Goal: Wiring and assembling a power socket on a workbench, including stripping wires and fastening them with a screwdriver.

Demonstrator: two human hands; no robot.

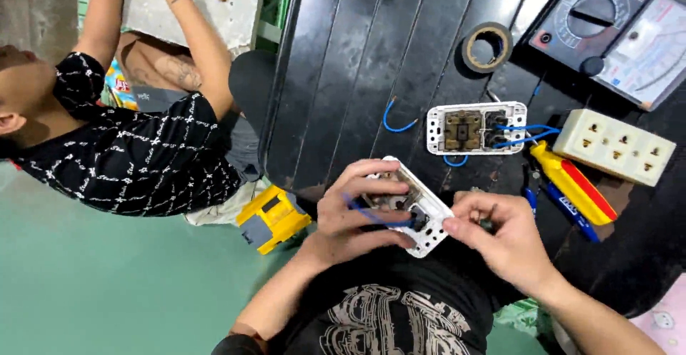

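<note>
Seen from the head camera, the left hand [357,208] wraps around a white plastic switch plate with dark inserts [421,216], fingers curled over its upper edge and thumb pressed beneath, so the plate sits tilted just above the person's lap at the near edge of the black ribbed tabletop [357,69]. A short blue wire [371,213] crosses the left fingers and runs into the plate's dark insert. The right hand [504,237] lies just beside the plate's right end, thumb and fingertips pinched on a small dark tool [488,219] whose shape is too hidden to tell; its tip meets the plate. Further up the table lies a second white switch plate with brown inserts and blue wires [475,128], with a cream three-outlet socket block [614,146] to its right, a yellow and red handled tool [572,183] below that, a roll of black tape [487,46], and an analogue meter [618,30]. Another person in a black patterned shirt [136,155] sits well apart at the left.
</note>
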